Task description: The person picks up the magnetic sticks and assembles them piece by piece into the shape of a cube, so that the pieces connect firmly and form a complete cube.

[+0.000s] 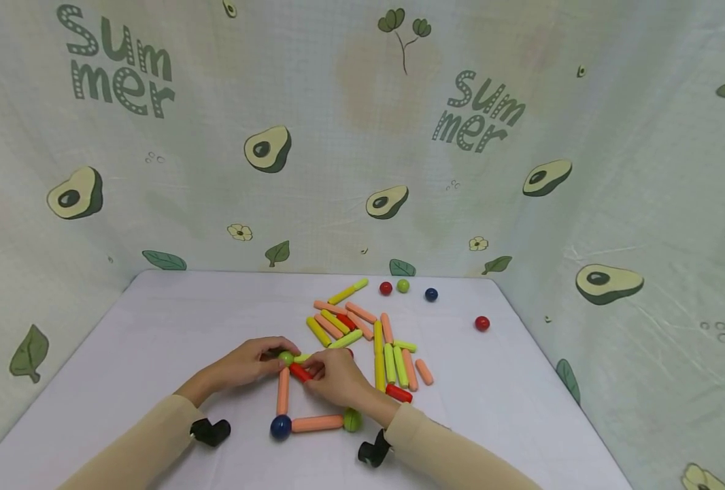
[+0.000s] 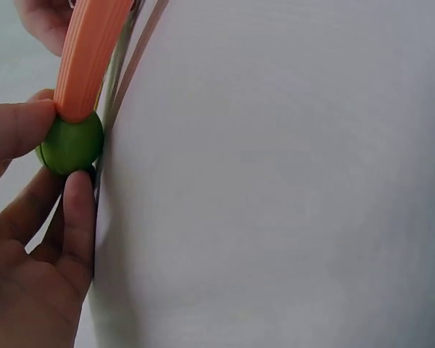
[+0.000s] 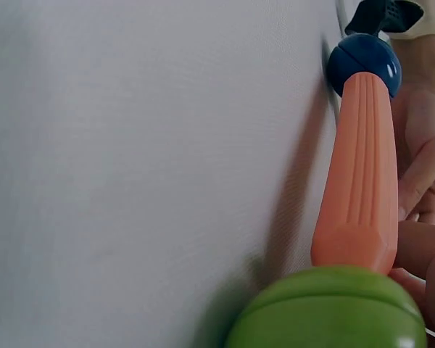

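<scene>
My left hand (image 1: 246,362) grips a green ball (image 1: 285,358) between thumb and fingers; the left wrist view shows an orange stick (image 2: 93,61) meeting that ball. With its fingertips, my right hand (image 1: 341,376) pinches a short red stick (image 1: 300,372), whose far end is at the held ball. A yellow-green stick (image 1: 302,358) lies beside the same ball, partly hidden by the right hand. Toward me, the orange stick runs down to a blue ball (image 1: 281,427). From there another orange stick (image 1: 317,423) reaches a second green ball (image 1: 352,420), below the right wrist.
Loose orange, yellow, yellow-green and red sticks (image 1: 399,393) lie in a cluster beyond and right of the right hand. Red, green and blue balls (image 1: 431,295) sit toward the back, with a red ball (image 1: 481,323) farther right. A printed cloth (image 1: 326,224) hangs behind the white table (image 1: 497,422).
</scene>
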Demonstrator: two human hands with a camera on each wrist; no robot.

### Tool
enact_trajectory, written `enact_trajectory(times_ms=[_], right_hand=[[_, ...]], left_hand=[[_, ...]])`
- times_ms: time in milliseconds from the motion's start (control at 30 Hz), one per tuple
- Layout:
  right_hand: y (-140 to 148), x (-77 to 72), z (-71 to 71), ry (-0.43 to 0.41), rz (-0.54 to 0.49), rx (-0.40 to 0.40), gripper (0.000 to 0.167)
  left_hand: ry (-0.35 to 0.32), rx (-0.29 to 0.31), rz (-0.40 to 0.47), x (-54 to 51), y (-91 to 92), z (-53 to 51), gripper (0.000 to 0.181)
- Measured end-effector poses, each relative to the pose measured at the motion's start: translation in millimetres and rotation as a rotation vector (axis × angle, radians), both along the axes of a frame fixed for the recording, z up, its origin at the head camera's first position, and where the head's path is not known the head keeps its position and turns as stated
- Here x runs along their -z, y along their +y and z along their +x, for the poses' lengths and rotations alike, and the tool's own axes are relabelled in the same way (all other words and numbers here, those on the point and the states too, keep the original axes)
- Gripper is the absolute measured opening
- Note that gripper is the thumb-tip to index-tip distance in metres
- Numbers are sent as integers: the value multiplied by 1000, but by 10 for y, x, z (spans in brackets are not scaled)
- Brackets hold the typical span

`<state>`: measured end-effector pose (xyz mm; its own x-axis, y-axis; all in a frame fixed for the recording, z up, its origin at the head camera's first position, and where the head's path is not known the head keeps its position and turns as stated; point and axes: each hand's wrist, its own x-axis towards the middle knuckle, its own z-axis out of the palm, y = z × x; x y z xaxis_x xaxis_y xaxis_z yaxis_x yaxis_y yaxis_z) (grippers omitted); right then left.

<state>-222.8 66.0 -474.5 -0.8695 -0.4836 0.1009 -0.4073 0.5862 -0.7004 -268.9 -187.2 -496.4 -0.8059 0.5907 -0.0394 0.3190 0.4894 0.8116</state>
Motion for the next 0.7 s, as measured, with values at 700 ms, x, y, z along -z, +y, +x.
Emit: enact_trajectory(times_ms=[700], right_hand=[[78, 41, 24, 22, -71, 8, 21]], left_hand=[[148, 52, -78, -37, 192, 12, 14]])
